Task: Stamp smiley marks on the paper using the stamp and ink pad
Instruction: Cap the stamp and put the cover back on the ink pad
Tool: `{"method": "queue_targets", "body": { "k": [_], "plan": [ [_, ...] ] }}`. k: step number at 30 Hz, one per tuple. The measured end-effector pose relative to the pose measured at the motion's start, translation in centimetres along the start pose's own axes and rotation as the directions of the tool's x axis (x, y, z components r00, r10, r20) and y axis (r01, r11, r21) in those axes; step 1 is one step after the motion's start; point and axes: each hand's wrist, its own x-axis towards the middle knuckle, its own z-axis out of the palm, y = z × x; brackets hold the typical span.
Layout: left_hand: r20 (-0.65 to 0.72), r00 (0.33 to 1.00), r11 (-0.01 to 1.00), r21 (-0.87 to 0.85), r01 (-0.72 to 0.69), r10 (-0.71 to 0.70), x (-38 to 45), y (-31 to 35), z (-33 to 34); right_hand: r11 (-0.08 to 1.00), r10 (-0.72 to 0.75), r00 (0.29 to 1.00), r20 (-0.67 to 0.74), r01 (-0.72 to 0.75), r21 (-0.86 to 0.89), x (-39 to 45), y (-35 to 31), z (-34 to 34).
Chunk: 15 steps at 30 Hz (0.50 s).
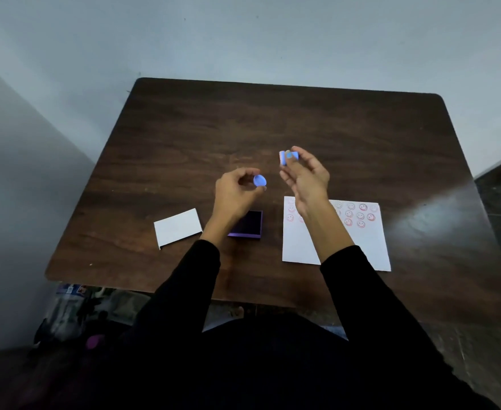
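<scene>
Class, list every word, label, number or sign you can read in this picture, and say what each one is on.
No words or numbers can be read.
paper: red smiley-face stamp marks in rows, signs only, no lettering.
white card: blank.
ink pad: no label visible.
stamp and cap: plain blue, no print visible.
packaging under the table: printed, too blurred to read.

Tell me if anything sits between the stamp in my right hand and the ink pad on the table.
Your left hand, holding the blue cap, and its forearm hang over the ink pad, covering its left part. The stamp in your right hand is raised beyond it; the pad's right part looks open.
</scene>
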Motion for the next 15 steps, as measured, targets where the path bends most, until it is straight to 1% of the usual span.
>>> {"method": "queue_targets", "body": {
  "k": [2,5,9,12,15],
  "plan": [
    [-0.015,1.0,1.0,-0.006,0.012,-0.012,-0.5,-0.4,0.3,0.996,0.003,0.999,0.048,0.001,-0.089,-0.1,0.9,0.2],
    [-0.013,1.0,1.0,-0.011,0.022,-0.022,-0.9,-0.9,0.4,0.984,0.02,0.998,0.064,-0.008,-0.18,-0.2,1.9,0.3],
    [-0.02,0.999,0.999,-0.042,0.026,-0.027,-1.1,-1.1,0.6,0.974,0.071,0.994,0.088,-0.05,-0.22,-0.2,2.7,0.3],
    [-0.032,0.999,0.996,-0.087,0.005,-0.008,-1.1,-1.1,0.6,0.971,0.09,0.99,0.108,-0.063,-0.229,-0.2,3.0,0.2],
    [-0.048,0.998,0.987,-0.157,0.023,-0.03,-1.1,-1.2,0.7,0.968,0.095,0.99,0.102,-0.068,-0.241,-0.1,3.0,0.0]
  ]
}}
